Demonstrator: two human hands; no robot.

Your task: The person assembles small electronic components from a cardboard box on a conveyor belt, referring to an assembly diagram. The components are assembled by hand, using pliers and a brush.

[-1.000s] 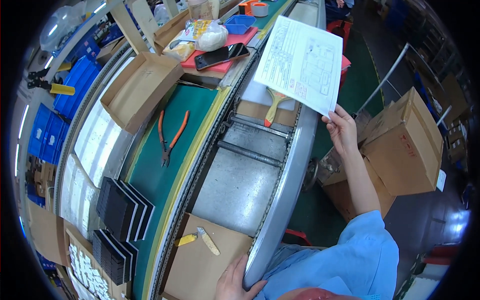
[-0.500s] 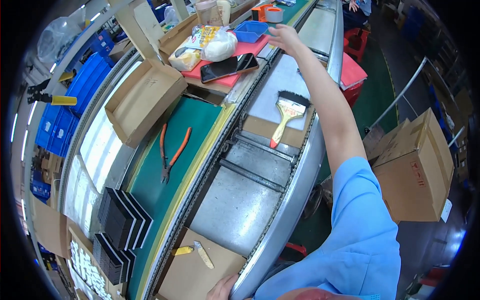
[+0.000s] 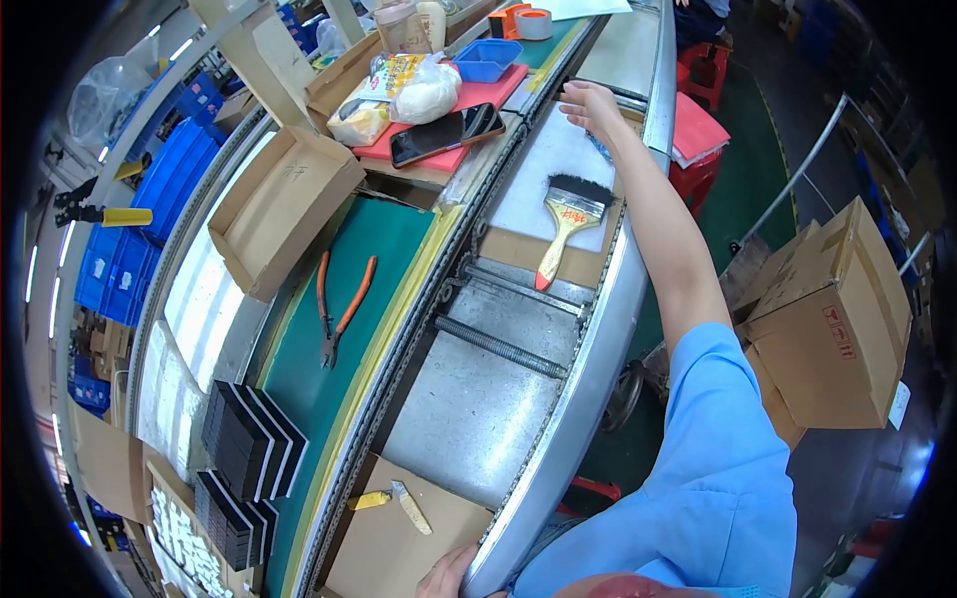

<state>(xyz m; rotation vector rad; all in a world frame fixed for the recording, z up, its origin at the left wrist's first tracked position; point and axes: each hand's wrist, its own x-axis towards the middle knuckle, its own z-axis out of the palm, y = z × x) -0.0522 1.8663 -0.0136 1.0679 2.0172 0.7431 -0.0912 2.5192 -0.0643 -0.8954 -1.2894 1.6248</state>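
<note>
My right hand (image 3: 595, 108) reaches far forward over the far end of a white sheet (image 3: 528, 199) lying in the conveyor. Its fingers are slightly bent and apart, and I see nothing in them. A flat paintbrush (image 3: 568, 227) with black bristles and a pale, red-tipped handle lies on the sheet, nearer to me than that hand. My left hand (image 3: 446, 573) rests at the near metal rail, beside a cardboard sheet (image 3: 374, 553); its fingers show in part and seem to hold nothing. On that cardboard lie a yellow-handled tool (image 3: 370, 500) and a pale, flat strip-like piece (image 3: 412, 507).
Orange-handled pliers (image 3: 341, 311) lie on the green belt, close to stacked black blocks (image 3: 254, 439). Beyond are an open cardboard tray (image 3: 284, 204), a phone (image 3: 449, 135), a blue bin (image 3: 486, 60) and a tape dispenser (image 3: 520, 22). A large carton (image 3: 832, 324) stands right.
My right hand has drawn back from beside the blue bin to above the white sheet. A pale sheet now shows at the far end of the green belt. My left hand stays put.
</note>
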